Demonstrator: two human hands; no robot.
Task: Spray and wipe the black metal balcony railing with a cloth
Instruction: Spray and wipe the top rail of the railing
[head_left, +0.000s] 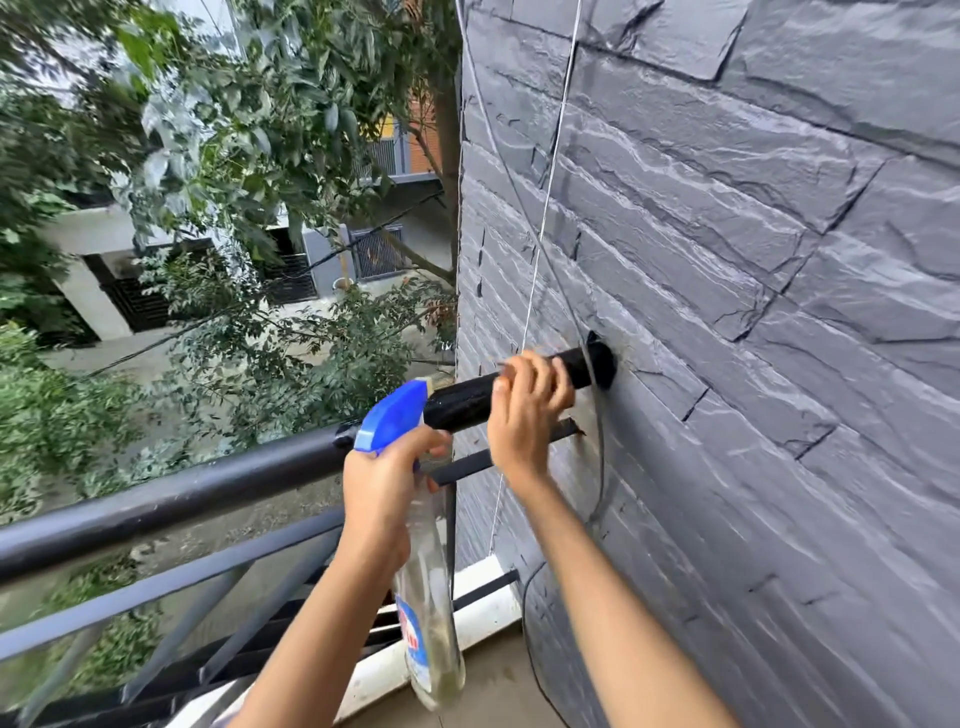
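Note:
The black metal balcony railing's top rail (208, 483) runs from the lower left up to the grey stone wall. Its last stretch by the wall (462, 402) looks darker and glossy. My left hand (384, 493) grips the neck of a clear spray bottle (431, 597) with a blue trigger head (395, 415), held just in front of the rail. My right hand (524, 410) has its fingers curled over the top rail close to the wall. No cloth shows; the right palm is hidden from me.
The grey stone-clad wall (753, 312) fills the right side. A thin white string (540, 244) and a dark cable (597, 441) hang down it near the rail's end. Lower rails and slanted bars (234, 587) sit below, above a white ledge (483, 618). Trees and buildings lie beyond.

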